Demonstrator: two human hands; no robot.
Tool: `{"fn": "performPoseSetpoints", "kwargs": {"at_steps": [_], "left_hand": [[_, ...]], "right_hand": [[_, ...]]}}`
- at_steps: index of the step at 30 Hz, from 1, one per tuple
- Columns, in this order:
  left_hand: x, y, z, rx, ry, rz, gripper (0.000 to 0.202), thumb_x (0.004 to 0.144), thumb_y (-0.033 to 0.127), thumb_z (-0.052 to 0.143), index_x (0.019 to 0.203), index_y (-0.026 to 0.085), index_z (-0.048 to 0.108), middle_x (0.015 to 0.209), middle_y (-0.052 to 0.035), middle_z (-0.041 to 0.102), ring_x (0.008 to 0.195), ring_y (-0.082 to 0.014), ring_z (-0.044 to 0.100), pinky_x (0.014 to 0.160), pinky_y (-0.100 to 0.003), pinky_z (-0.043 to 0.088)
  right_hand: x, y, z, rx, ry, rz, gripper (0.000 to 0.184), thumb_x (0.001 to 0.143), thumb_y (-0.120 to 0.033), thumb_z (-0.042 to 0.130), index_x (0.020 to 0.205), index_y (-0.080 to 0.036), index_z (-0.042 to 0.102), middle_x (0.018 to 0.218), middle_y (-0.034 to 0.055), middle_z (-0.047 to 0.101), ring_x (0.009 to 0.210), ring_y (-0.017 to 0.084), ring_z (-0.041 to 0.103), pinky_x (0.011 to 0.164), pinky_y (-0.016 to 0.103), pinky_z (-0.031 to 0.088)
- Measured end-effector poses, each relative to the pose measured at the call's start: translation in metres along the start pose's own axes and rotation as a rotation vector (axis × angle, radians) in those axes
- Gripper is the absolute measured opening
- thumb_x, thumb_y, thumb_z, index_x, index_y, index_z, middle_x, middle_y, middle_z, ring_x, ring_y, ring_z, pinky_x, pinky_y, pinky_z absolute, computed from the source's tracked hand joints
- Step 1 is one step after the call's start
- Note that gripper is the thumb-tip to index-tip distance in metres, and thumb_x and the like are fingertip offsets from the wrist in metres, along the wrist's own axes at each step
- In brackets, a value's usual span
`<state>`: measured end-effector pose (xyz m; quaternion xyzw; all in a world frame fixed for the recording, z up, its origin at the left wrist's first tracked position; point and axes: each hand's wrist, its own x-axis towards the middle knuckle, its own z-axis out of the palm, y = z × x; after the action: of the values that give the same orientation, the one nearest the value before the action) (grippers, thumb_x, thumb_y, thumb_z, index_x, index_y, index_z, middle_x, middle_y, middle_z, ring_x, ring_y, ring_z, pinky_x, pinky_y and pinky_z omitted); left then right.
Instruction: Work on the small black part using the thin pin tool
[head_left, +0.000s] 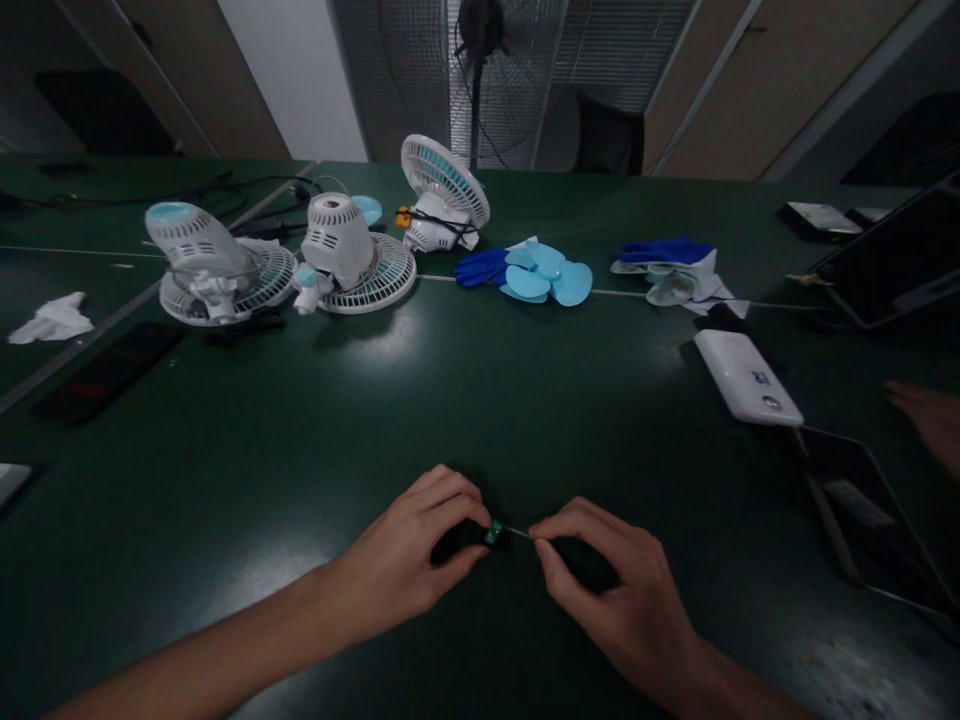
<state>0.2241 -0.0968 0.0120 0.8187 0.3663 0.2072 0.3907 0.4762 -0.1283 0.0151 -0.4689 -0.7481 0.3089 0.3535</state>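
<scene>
Between thumb and forefinger, my left hand (427,535) pinches a small green circuit board (493,532) just above the dark green table. My right hand (611,570) grips one end of a thin, pale, straight piece (517,531), which could be a wire or a slim pin. Its other end reaches to the board's right edge; whether it is attached there I cannot tell. The fingers of both hands are closed in a pinch.
Several white fan parts (337,240) stand along the back left. Light-blue fan blades (547,273) lie behind the hands, near blue-and-white gloves (671,262). A white power bank (748,377) and a dark tablet (874,510) lie right. Another person's hand (930,415) rests at far right.
</scene>
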Motion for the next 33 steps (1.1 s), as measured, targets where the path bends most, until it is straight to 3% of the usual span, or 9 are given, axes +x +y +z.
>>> {"fn": "performPoseSetpoints", "kwargs": {"at_steps": [10,14,19,22,27,30,33], "left_hand": [[0.0,0.003,0.0,0.027,0.01,-0.019,0.026,0.093,0.021,0.064,0.118,0.024,0.063,0.111,-0.0051,0.065,0.105,-0.0203,0.058,0.095,-0.038,0.047],[0.002,0.004,0.002,0.023,0.014,-0.022,0.018,0.096,0.029,0.065,0.113,0.024,0.066,0.108,-0.0052,0.066,0.102,-0.0204,0.058,0.089,-0.037,0.048],[0.003,0.001,-0.004,-0.013,0.054,-0.039,0.015,0.099,0.028,0.061,0.11,0.023,0.07,0.106,-0.0057,0.068,0.101,-0.019,0.061,0.089,-0.035,0.05],[-0.004,-0.015,-0.027,0.05,0.105,-0.088,0.018,0.1,0.031,0.06,0.112,0.024,0.071,0.109,-0.0064,0.07,0.103,-0.02,0.063,0.091,-0.036,0.052],[-0.031,-0.067,-0.096,0.236,0.303,-0.253,0.03,0.096,0.045,0.063,0.117,0.025,0.072,0.12,-0.008,0.07,0.111,-0.0248,0.064,0.098,-0.04,0.052],[-0.055,-0.097,-0.138,0.375,0.426,-0.351,0.034,0.093,0.05,0.063,0.115,0.025,0.073,0.12,-0.0058,0.07,0.111,-0.0269,0.065,0.094,-0.038,0.053],[-0.078,-0.121,-0.168,0.52,0.549,-0.472,0.036,0.095,0.052,0.057,0.115,0.026,0.072,0.116,-0.0005,0.07,0.106,-0.025,0.066,0.083,-0.032,0.053]], "right_hand": [[0.001,0.001,0.0,0.021,0.014,0.017,0.011,0.093,-0.014,0.063,0.092,-0.022,0.07,0.08,-0.0019,0.07,0.071,0.014,0.07,0.067,0.027,0.052],[0.001,0.001,0.0,0.022,0.005,0.025,0.011,0.093,-0.014,0.063,0.094,-0.023,0.07,0.081,-0.0017,0.071,0.072,0.014,0.07,0.066,0.027,0.052],[0.002,0.001,0.0,0.028,0.005,0.027,0.012,0.093,-0.014,0.062,0.094,-0.023,0.07,0.081,-0.0015,0.07,0.071,0.014,0.069,0.066,0.027,0.051],[0.002,0.0,-0.001,0.031,-0.004,0.035,0.012,0.093,-0.014,0.062,0.095,-0.023,0.07,0.082,-0.0011,0.07,0.071,0.014,0.069,0.066,0.027,0.05],[0.002,-0.001,-0.002,0.046,-0.014,0.041,0.011,0.094,-0.015,0.061,0.092,-0.022,0.07,0.079,-0.0007,0.069,0.069,0.015,0.068,0.063,0.027,0.05],[0.002,-0.001,-0.003,0.044,-0.013,0.04,0.011,0.094,-0.015,0.061,0.092,-0.022,0.07,0.079,-0.0006,0.069,0.068,0.015,0.068,0.062,0.027,0.049],[0.002,0.0,-0.002,0.046,-0.015,0.045,0.011,0.094,-0.016,0.062,0.092,-0.022,0.07,0.079,-0.0004,0.069,0.068,0.015,0.068,0.063,0.027,0.05]]}}
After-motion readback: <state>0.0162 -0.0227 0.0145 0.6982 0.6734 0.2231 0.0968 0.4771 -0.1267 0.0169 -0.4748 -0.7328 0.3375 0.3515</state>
